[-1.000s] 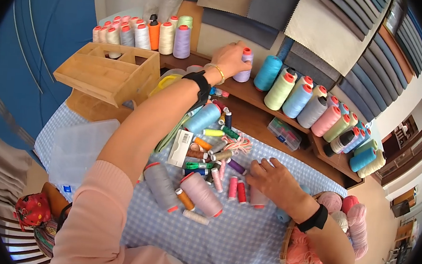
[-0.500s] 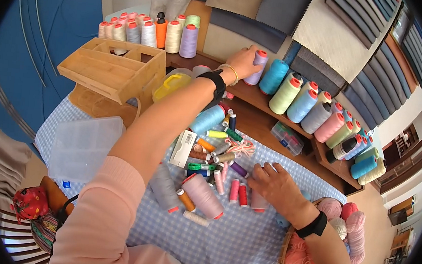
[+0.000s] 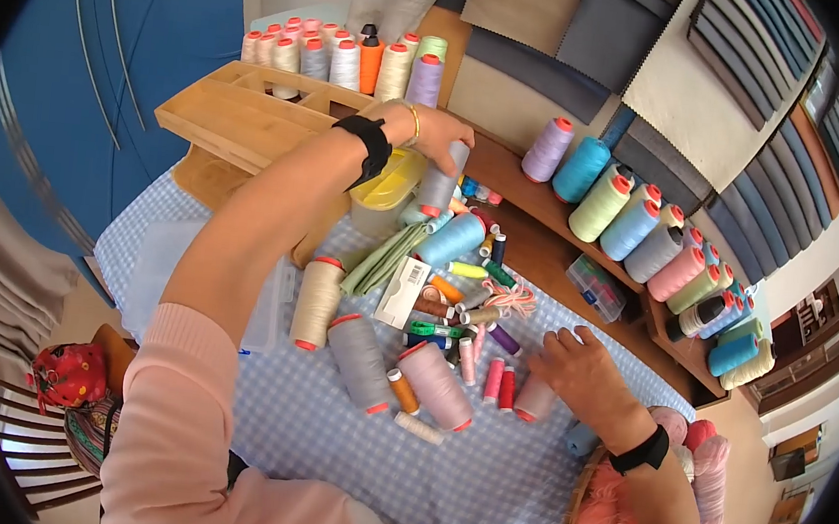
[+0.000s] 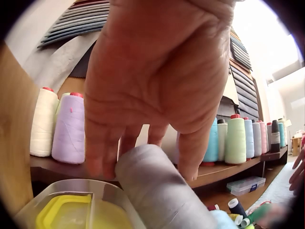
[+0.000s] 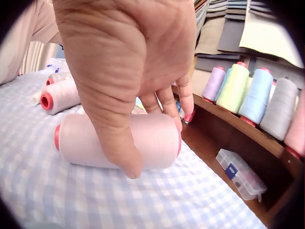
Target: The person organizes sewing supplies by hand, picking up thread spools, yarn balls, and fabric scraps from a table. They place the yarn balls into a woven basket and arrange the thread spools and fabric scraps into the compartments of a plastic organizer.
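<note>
My left hand grips a grey thread cone by its upper end, beside the clear container with the yellow lid. In the left wrist view the grey cone leans under the palm, with fingers behind it and the thumb at its right. My right hand holds a pale pink cone lying on the checked cloth. In the right wrist view the thumb crosses this pink cone and the fingers are on its far side. A purple cone stands on the shelf.
Cones line the wooden shelf. Small spools, a white box and several lying cones cover the cloth's middle. A wooden organizer stands at the left, a yarn basket at the right, and a clear case under the shelf.
My left hand has let go of the purple cone, left standing on the shelf, moved left and taken hold of the grey cone. My right hand stays at the pink cone.
</note>
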A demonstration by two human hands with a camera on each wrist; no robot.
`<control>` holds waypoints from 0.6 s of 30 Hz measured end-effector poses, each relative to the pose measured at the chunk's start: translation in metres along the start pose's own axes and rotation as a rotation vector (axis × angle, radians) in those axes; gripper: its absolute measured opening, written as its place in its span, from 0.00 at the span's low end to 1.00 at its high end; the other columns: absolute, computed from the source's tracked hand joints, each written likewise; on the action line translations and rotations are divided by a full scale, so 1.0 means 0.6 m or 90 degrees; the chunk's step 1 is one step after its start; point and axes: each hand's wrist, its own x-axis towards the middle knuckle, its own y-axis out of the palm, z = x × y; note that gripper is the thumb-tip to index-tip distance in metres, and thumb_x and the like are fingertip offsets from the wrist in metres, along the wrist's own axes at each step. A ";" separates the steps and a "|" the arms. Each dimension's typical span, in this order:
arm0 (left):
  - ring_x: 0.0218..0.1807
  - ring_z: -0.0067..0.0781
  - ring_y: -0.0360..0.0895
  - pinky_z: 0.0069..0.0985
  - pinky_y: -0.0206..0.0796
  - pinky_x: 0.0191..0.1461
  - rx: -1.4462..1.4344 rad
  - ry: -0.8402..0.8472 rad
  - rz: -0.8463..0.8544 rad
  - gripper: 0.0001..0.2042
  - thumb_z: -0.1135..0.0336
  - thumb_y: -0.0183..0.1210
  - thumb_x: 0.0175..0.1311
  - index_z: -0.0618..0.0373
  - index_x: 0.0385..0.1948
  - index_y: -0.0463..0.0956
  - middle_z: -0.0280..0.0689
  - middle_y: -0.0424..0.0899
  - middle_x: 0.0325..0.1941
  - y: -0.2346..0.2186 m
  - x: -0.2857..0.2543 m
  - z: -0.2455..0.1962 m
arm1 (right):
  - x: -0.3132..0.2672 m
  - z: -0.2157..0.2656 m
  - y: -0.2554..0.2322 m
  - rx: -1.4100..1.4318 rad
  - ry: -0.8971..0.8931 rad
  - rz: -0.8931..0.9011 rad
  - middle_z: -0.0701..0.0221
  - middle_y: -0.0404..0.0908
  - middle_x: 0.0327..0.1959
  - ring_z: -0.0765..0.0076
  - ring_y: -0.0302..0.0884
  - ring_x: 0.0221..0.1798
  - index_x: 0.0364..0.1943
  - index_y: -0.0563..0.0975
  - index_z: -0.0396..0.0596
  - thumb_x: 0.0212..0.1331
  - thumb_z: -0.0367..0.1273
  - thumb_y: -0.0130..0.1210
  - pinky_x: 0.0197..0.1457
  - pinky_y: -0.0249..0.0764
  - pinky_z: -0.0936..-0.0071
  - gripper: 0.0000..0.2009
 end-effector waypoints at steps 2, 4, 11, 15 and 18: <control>0.63 0.53 0.72 0.38 0.64 0.67 -0.017 0.004 0.002 0.38 0.52 0.70 0.52 0.49 0.67 0.66 0.52 0.74 0.63 0.004 -0.009 -0.007 | -0.002 -0.006 -0.007 -0.007 0.010 0.005 0.73 0.78 0.39 0.69 0.77 0.47 0.38 0.81 0.56 0.52 0.32 0.58 0.55 0.71 0.68 0.09; 0.63 0.54 0.71 0.38 0.64 0.67 -0.032 0.013 0.007 0.38 0.53 0.70 0.51 0.45 0.67 0.67 0.50 0.73 0.63 0.006 -0.010 -0.010 | -0.006 -0.012 -0.016 -0.012 0.025 0.012 0.73 0.78 0.38 0.69 0.77 0.45 0.37 0.81 0.55 0.49 0.33 0.61 0.54 0.71 0.68 0.09; 0.65 0.45 0.68 0.39 0.65 0.63 0.328 0.080 -0.036 0.31 0.64 0.68 0.50 0.36 0.61 0.74 0.40 0.71 0.63 0.045 -0.022 -0.043 | -0.005 -0.069 -0.086 0.223 0.145 -0.154 0.66 0.76 0.42 0.58 0.76 0.48 0.44 0.81 0.49 0.30 0.33 0.76 0.56 0.70 0.63 0.28; 0.62 0.36 0.70 0.36 0.64 0.62 0.542 0.088 -0.135 0.15 0.64 0.62 0.56 0.34 0.47 0.82 0.34 0.75 0.59 0.083 -0.020 -0.065 | 0.016 -0.089 -0.084 0.371 0.316 -0.298 0.62 0.74 0.46 0.51 0.74 0.50 0.50 0.78 0.41 0.37 0.33 0.75 0.53 0.73 0.59 0.30; 0.62 0.33 0.71 0.36 0.62 0.63 0.605 0.111 -0.150 0.12 0.62 0.62 0.58 0.34 0.44 0.82 0.29 0.78 0.52 0.081 -0.027 -0.072 | 0.039 -0.100 -0.069 0.592 0.406 -0.378 0.64 0.73 0.44 0.60 0.74 0.47 0.52 0.77 0.39 0.49 0.38 0.73 0.51 0.73 0.66 0.27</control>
